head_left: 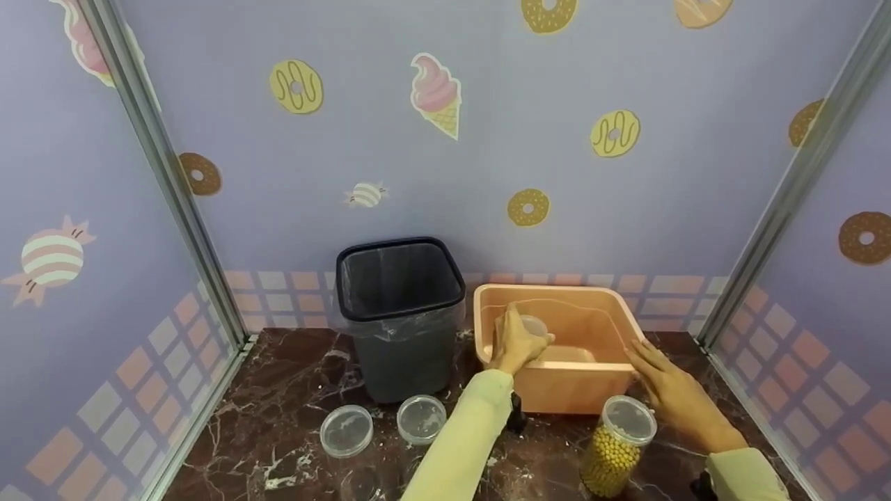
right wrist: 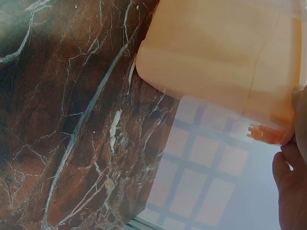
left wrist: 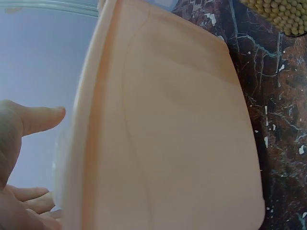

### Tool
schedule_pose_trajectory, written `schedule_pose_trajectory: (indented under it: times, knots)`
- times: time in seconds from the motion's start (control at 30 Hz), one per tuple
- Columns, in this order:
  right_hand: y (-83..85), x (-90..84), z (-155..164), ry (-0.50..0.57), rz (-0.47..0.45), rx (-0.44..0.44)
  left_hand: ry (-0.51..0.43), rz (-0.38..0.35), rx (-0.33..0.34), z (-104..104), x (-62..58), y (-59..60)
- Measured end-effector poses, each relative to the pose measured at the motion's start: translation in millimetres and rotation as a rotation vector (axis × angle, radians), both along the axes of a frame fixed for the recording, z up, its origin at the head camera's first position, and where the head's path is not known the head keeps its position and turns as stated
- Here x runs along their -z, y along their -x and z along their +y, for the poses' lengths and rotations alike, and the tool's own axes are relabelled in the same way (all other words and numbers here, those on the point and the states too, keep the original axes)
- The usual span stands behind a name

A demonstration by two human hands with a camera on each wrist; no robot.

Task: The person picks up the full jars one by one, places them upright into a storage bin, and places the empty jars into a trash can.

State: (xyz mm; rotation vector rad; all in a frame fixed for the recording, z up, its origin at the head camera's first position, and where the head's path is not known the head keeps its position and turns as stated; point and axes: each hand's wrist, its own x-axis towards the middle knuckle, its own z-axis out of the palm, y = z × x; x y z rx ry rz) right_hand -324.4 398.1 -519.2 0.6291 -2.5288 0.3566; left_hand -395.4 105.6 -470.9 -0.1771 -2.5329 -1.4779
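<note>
My left hand (head_left: 518,342) is inside the peach plastic bin (head_left: 574,388), over its front rim. Its thumb and fingers hold a clear round-topped plastic jar (head_left: 534,325), whose lower part is hidden. In the left wrist view, the bin's wall (left wrist: 182,115) covers much of that grip; the thumb and some fingertips show beyond the rim. At the bin's right side, my right hand (head_left: 672,390) holds the rim, and the right wrist view shows its fingers (right wrist: 283,170) at the edge. A clear jar of yellow beans (head_left: 612,456) stands just left of the right hand.
Left of the bin stands a dark bin (head_left: 404,355) with a clear liner. Two clear lidded jars, a left one (head_left: 347,431) and a right one (head_left: 421,419), stand in front of it. Patterned walls enclose the dark marbled tabletop (head_left: 264,417).
</note>
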Motion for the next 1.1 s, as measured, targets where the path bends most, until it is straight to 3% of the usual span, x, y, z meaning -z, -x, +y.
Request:
schedule_pose_trajectory:
  times: [0.23,0.43,0.6,0.73,0.83,1.0,1.1]
  knots:
    - [1.7,-0.3,0,-0.013,0.025,-0.006,0.042,0.084,0.019,5,-18.3,-6.6]
    - [2.9,-0.3,0,-0.006,0.002,0.004,0.077,0.083,0.056,11,-35.5,-20.3]
    - [-0.8,1.3,3,0.000,-0.002,0.000,0.122,0.057,0.093,23,-39.6,-38.1]
    - [-4.1,2.8,8,-0.017,0.034,-0.003,0.104,0.046,0.185,36,-36.1,-51.5]
    - [-6.2,3.0,10,-0.027,0.050,0.001,0.103,0.096,0.282,40,-30.3,-59.9]
    - [-4.0,2.3,5,0.003,-0.004,-0.003,0.131,0.172,0.444,34,-20.9,-74.2]
    - [0.7,2.7,1,0.001,0.005,-0.023,0.189,0.158,0.518,29,-14.8,-83.5]
